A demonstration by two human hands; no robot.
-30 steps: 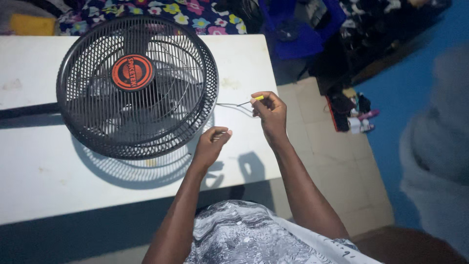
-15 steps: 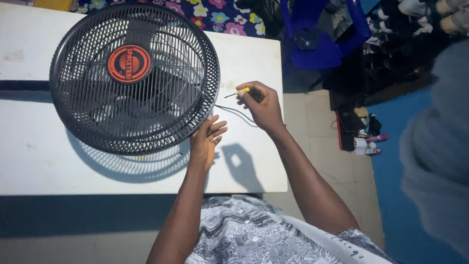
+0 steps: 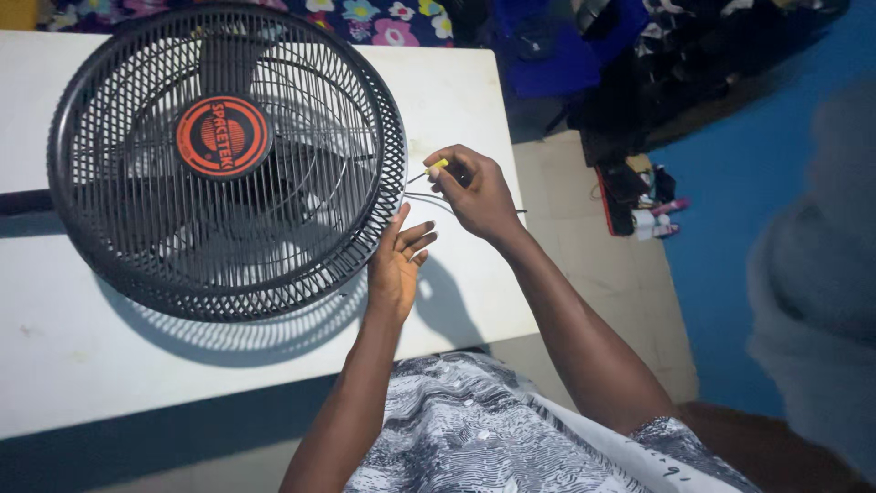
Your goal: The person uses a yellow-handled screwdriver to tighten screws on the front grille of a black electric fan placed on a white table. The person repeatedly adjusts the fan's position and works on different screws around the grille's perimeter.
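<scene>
The person's left hand (image 3: 399, 262) reaches up from the lower middle with the forearm nearly straight, its fingers loosely spread and the fingertips pressed against the rim of the black fan guard (image 3: 225, 160); it grips nothing. The right hand (image 3: 476, 190) comes in from the lower right on a bent arm, wrist turned inward, fingers pinched around a small yellow-handled tool (image 3: 432, 168) whose tip points toward the guard's edge just left of the hand. A thin wire (image 3: 429, 198) runs from the guard's rim under that hand; whether the fingers also hold it cannot be told.

There is one fan, lying face up on one white table (image 3: 461, 100), with one round orange and black badge (image 3: 224, 137) at its centre, well left of both hands. Behind the grille, grey blades show, their number unclear. Beyond the right hand, on the floor, lies a dark heap of small items (image 3: 639, 196), too blurred to count.
</scene>
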